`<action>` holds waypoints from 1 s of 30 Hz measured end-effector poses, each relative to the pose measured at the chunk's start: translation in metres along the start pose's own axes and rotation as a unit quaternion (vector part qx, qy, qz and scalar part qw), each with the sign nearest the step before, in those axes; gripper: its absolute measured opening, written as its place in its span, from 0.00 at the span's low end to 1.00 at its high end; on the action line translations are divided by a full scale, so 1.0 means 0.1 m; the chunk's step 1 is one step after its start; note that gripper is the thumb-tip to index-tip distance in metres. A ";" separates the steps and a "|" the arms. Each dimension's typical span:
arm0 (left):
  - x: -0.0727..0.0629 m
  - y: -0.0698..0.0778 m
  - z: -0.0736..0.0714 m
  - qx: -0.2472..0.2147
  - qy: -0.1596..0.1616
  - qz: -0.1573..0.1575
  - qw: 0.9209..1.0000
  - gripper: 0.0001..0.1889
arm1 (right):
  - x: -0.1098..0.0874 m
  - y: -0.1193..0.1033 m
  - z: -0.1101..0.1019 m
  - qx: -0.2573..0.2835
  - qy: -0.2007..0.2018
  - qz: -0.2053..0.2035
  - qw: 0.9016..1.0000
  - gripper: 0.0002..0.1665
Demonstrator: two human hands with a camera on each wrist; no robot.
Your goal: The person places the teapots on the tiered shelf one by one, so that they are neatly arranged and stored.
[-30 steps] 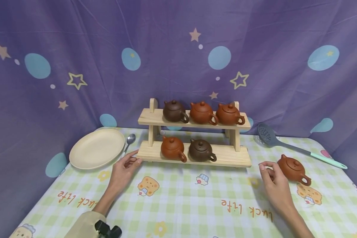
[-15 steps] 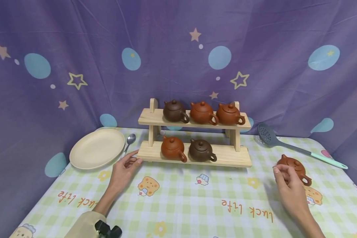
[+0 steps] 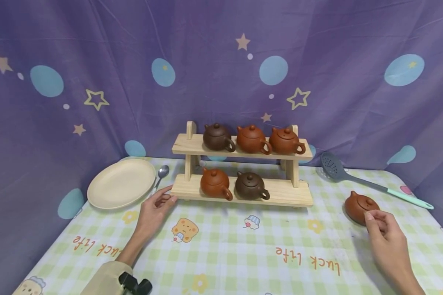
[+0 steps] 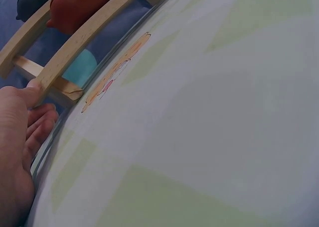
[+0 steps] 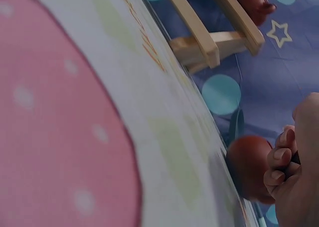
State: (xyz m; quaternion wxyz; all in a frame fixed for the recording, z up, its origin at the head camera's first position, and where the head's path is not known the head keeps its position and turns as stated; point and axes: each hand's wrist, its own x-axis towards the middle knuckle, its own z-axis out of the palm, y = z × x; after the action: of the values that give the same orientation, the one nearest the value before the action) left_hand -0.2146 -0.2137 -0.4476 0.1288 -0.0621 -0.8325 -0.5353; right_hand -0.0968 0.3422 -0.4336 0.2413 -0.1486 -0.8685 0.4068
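Steadying the wooden rack [image 3: 240,192] with thumb on its corner, the left hand [image 3: 153,211] lies loosely open; the right hand [image 3: 385,237] curls its fingers at the loose teapot [image 3: 358,206] handle; grip unclear

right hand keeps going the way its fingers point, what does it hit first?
Likely the loose reddish-brown teapot on the tablecloth: the right hand has its curled fingers at the pot's near right side, seemingly around the handle. Actual contact is unclear in both views.

Head view faces rack [image 3: 241,192] from above, wrist views low, close, sharing it
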 end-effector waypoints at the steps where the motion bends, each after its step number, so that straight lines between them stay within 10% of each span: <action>1: 0.00 0.00 0.00 -0.001 0.000 0.000 1.000 0.24 | 0.00 0.02 -0.01 -0.001 0.001 0.004 1.000 0.17; 22: 0.02 -0.01 0.01 0.006 0.012 0.009 1.000 0.24 | 0.03 0.20 -0.22 -0.012 0.021 0.091 0.996 0.05; 30: 0.02 -0.02 0.01 0.010 0.010 0.005 1.000 0.24 | 0.07 0.25 -0.22 -0.050 -0.002 0.111 0.993 0.28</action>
State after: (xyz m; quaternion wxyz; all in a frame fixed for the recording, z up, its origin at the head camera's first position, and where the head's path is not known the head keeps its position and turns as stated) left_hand -0.2170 -0.2138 -0.4490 0.1400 -0.0594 -0.8364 -0.5266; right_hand -0.0893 0.3747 -0.4384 0.1849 -0.2554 -0.8663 0.3874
